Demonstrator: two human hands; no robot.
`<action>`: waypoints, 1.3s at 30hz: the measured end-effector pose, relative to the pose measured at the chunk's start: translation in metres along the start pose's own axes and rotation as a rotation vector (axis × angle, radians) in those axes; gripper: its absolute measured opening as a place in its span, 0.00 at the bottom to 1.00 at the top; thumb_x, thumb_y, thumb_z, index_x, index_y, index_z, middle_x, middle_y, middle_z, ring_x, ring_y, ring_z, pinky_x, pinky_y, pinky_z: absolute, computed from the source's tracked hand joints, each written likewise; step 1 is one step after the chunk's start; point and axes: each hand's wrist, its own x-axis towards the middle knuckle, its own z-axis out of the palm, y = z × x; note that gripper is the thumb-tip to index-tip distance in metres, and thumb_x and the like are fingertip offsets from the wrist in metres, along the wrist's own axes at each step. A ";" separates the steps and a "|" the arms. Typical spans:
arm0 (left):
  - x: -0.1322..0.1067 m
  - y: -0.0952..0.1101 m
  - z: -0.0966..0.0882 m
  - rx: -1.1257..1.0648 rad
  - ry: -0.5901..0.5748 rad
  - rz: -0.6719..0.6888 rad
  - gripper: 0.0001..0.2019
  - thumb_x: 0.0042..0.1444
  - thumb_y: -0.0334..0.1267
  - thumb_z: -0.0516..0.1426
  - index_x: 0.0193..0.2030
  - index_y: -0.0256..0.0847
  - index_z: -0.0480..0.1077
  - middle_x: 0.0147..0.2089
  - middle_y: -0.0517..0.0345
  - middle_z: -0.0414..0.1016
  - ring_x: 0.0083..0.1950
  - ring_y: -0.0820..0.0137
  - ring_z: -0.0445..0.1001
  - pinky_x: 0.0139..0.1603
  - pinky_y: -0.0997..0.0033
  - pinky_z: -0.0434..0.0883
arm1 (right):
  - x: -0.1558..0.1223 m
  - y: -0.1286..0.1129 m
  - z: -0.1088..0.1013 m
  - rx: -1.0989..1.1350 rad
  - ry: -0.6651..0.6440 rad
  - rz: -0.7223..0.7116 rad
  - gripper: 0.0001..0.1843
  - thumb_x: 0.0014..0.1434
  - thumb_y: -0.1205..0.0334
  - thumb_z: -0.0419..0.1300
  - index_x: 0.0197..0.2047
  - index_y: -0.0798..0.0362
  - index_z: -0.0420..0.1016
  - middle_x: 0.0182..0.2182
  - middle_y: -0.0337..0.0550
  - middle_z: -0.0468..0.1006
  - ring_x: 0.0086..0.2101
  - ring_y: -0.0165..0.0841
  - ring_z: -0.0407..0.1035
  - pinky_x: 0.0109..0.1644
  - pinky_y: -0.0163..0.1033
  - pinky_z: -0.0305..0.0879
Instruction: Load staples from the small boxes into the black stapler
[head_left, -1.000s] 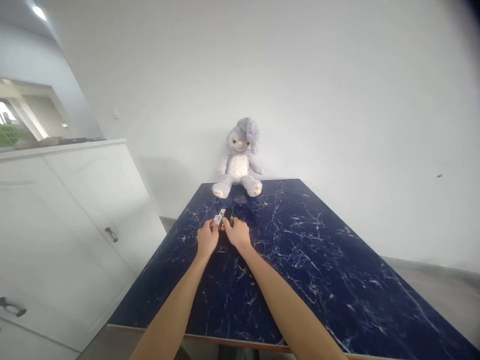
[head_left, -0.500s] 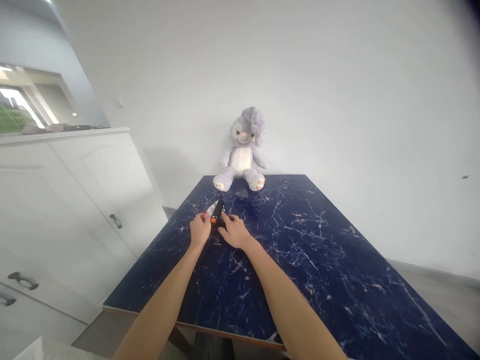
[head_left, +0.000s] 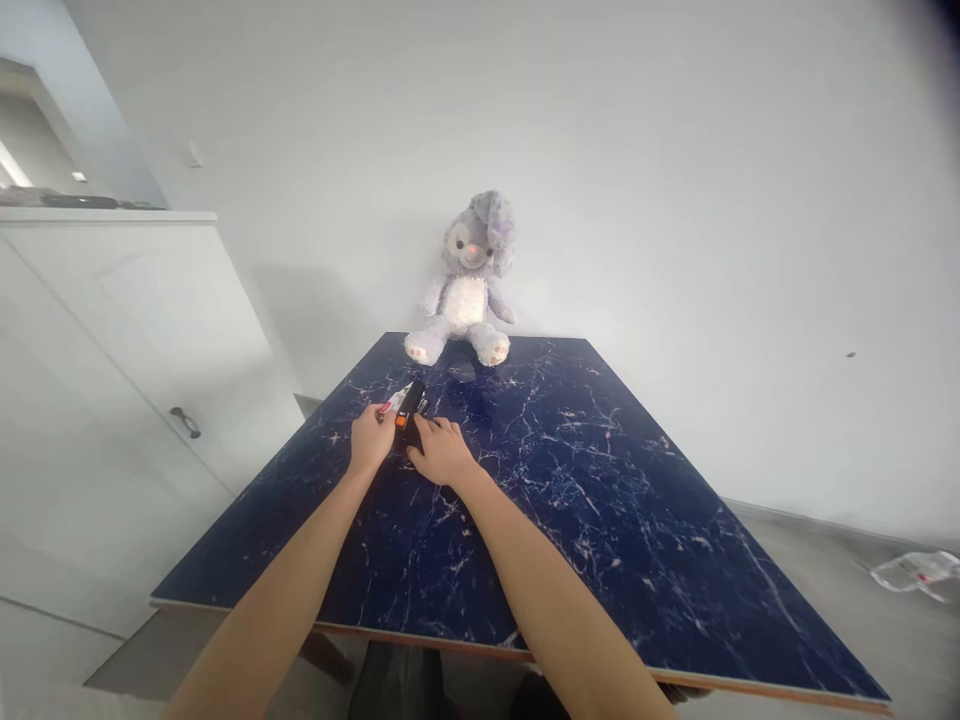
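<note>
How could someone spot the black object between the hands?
Look along the blue marbled table toward the plush toy. Between the left hand and right hand is the black object; its orange patch distinguishes it from the white-and-red item.

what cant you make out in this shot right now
- Head view: the underside of the black-and-orange object, facing away from the camera.
- Head view: print on the white-and-red piece beside it, too small and partly behind the left hand.
- Head view: whether the right hand's fingertips press the object, too small.
- Head view: the dark things atop the cabinet, blurred.
</note>
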 end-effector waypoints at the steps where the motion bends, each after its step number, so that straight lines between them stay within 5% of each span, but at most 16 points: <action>1: 0.000 0.000 0.000 -0.009 0.005 -0.001 0.14 0.60 0.43 0.54 0.48 0.41 0.74 0.49 0.47 0.81 0.51 0.57 0.78 0.53 0.63 0.71 | 0.000 0.000 -0.001 0.006 0.004 0.008 0.36 0.65 0.50 0.51 0.72 0.58 0.53 0.64 0.58 0.67 0.61 0.51 0.58 0.62 0.55 0.53; 4: -0.002 -0.001 0.001 -0.034 0.005 -0.013 0.14 0.61 0.43 0.54 0.49 0.42 0.73 0.48 0.50 0.81 0.50 0.59 0.79 0.52 0.65 0.71 | 0.001 0.002 -0.004 0.041 -0.004 0.005 0.39 0.63 0.51 0.54 0.73 0.58 0.50 0.67 0.57 0.63 0.63 0.51 0.55 0.64 0.55 0.52; 8: -0.001 -0.002 -0.001 -0.060 -0.003 -0.032 0.13 0.61 0.41 0.53 0.49 0.43 0.73 0.47 0.50 0.81 0.49 0.57 0.79 0.51 0.62 0.71 | 0.000 -0.002 -0.006 0.097 -0.060 -0.078 0.41 0.63 0.52 0.55 0.73 0.59 0.48 0.60 0.56 0.72 0.65 0.48 0.53 0.65 0.52 0.53; 15: 0.016 -0.013 -0.015 -0.143 -0.065 0.006 0.13 0.59 0.35 0.50 0.41 0.44 0.77 0.49 0.56 0.81 0.54 0.62 0.77 0.57 0.67 0.69 | -0.005 -0.031 0.003 0.085 0.002 -0.230 0.33 0.63 0.53 0.56 0.69 0.54 0.59 0.53 0.52 0.77 0.56 0.45 0.66 0.60 0.47 0.60; 20: 0.018 -0.018 -0.014 -0.161 -0.057 -0.010 0.14 0.60 0.37 0.51 0.42 0.45 0.78 0.48 0.57 0.82 0.51 0.62 0.77 0.54 0.66 0.70 | 0.002 -0.019 -0.001 0.143 0.139 -0.026 0.19 0.67 0.63 0.48 0.56 0.49 0.72 0.50 0.45 0.78 0.49 0.39 0.70 0.58 0.42 0.62; 23: 0.015 -0.018 -0.011 -0.157 -0.029 -0.015 0.14 0.61 0.38 0.51 0.43 0.46 0.78 0.49 0.58 0.81 0.52 0.61 0.77 0.55 0.66 0.69 | 0.006 -0.002 -0.002 0.184 0.243 0.127 0.26 0.63 0.64 0.52 0.64 0.55 0.65 0.56 0.50 0.75 0.55 0.42 0.66 0.61 0.44 0.59; 27: 0.013 -0.015 -0.009 -0.149 -0.018 -0.010 0.14 0.61 0.36 0.50 0.43 0.46 0.78 0.50 0.57 0.81 0.53 0.62 0.76 0.56 0.67 0.68 | 0.008 0.010 0.007 0.201 0.098 0.108 0.44 0.58 0.57 0.60 0.73 0.56 0.48 0.62 0.53 0.70 0.61 0.49 0.60 0.64 0.53 0.56; 30: 0.011 -0.011 -0.010 -0.140 -0.017 -0.021 0.15 0.62 0.35 0.50 0.43 0.45 0.78 0.50 0.55 0.81 0.53 0.61 0.76 0.56 0.66 0.68 | 0.017 0.016 0.014 0.235 0.079 0.089 0.42 0.58 0.62 0.58 0.73 0.54 0.49 0.61 0.51 0.72 0.61 0.47 0.62 0.65 0.52 0.55; 33: 0.008 -0.007 -0.013 -0.132 0.009 -0.048 0.15 0.62 0.35 0.49 0.44 0.44 0.78 0.50 0.53 0.81 0.54 0.59 0.76 0.56 0.65 0.68 | 0.039 0.026 0.018 0.311 0.181 0.225 0.36 0.60 0.68 0.53 0.71 0.59 0.53 0.61 0.53 0.71 0.60 0.43 0.64 0.65 0.46 0.57; 36: 0.005 -0.005 -0.014 -0.125 0.028 -0.062 0.15 0.62 0.34 0.50 0.42 0.44 0.78 0.49 0.53 0.82 0.54 0.60 0.77 0.55 0.66 0.68 | 0.072 0.036 0.019 0.365 0.286 0.350 0.30 0.67 0.62 0.47 0.70 0.59 0.57 0.63 0.57 0.68 0.62 0.42 0.63 0.67 0.47 0.56; 39: 0.005 -0.005 -0.012 -0.125 0.038 -0.066 0.13 0.62 0.34 0.51 0.41 0.45 0.78 0.47 0.55 0.83 0.52 0.61 0.78 0.54 0.67 0.69 | 0.096 0.039 0.021 0.463 0.260 0.343 0.28 0.70 0.52 0.43 0.68 0.54 0.63 0.62 0.55 0.69 0.62 0.44 0.63 0.67 0.52 0.53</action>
